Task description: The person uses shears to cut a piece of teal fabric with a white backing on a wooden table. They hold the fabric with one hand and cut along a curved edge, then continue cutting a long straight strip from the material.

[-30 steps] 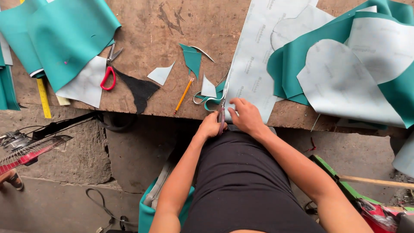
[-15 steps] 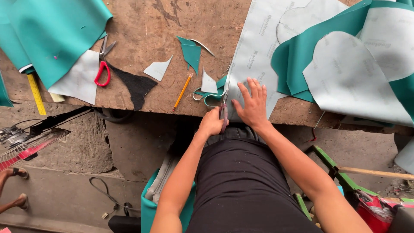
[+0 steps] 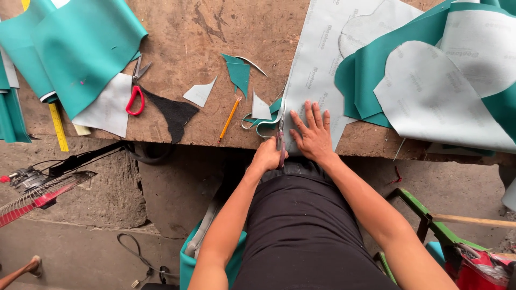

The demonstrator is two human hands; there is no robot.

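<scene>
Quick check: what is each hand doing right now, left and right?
Left hand: closed around the handles of the scissors.
Right hand: open, fingers spread, pressing flat on the grey sheet.

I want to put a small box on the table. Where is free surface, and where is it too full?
Free: bare wood of the table between the teal sheet and the grey sheet, above the teal scrap. Crowded: the near edge around the red-handled scissors, pencil and both hands, and all the right side.

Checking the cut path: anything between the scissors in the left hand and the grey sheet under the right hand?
Nothing visible. The left hand holds the scissors with blades already at the edge of the grey sheet; the right hand lies flat on it beside them.
</scene>
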